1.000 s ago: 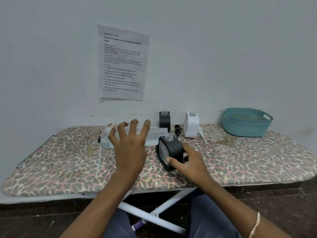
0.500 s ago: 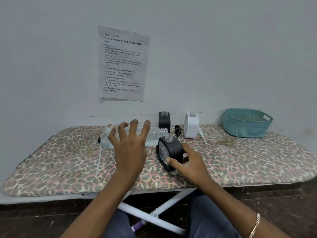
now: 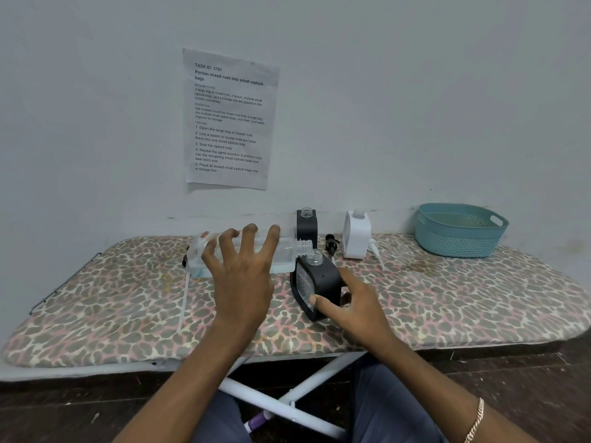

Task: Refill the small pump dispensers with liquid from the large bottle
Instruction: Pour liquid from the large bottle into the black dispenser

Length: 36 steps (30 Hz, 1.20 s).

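My left hand [image 3: 244, 270] grips the large clear bottle [image 3: 284, 252], held on its side with its open neck just above the mouth of a black dispenser [image 3: 316, 282]. A little clear liquid lies along the bottle's lower side. My right hand [image 3: 350, 303] holds that black dispenser upright on the board, thumb on its front face and fingers behind it. Its pump is off. A second black dispenser [image 3: 306, 227] and a white dispenser [image 3: 356, 235] stand open-necked at the back by the wall.
All stands on an ironing board with a leopard-print cover [image 3: 447, 298]. A loose black pump head [image 3: 331, 244] and a white pump head [image 3: 374, 251] lie near the white dispenser. A teal basket [image 3: 460, 231] sits at the back right. A paper sheet [image 3: 228, 119] hangs on the wall.
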Tool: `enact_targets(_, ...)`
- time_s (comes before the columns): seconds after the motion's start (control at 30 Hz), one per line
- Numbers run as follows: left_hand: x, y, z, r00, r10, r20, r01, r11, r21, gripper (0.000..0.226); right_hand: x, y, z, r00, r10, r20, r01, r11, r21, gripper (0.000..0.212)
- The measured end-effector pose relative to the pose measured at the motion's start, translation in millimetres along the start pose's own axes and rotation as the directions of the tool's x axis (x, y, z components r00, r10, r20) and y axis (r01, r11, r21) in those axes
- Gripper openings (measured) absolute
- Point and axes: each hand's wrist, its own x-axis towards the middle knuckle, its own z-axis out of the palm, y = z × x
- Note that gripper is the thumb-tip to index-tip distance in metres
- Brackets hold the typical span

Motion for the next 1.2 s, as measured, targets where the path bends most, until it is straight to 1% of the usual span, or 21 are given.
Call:
enact_targets(0.27, 0.4, -0.4, 0.2, 1.000, -0.005, 0.005, 0.005, 1.000, 0.023, 0.093, 0.0, -1.1, 0.1, 1.000, -0.016, -0.006, 0.016, 1.000, -0.003, 0.041)
enact_targets(1.0, 0.1, 0.0, 0.8, 1.000, -0.004, 0.001, 0.004, 1.000, 0.009, 0.095, 0.2, -0.1, 0.3, 1.000, -0.011, -0.004, 0.011, 1.000, -0.014, 0.044)
enact_targets(1.2, 0.2, 0.3, 0.1, 1.000, 0.000, 0.005, 0.000, 1.000, 0.016, 0.094, 0.1, -0.9, 0.2, 1.000, -0.011, -0.008, 0.011, 1.000, 0.006, 0.043)
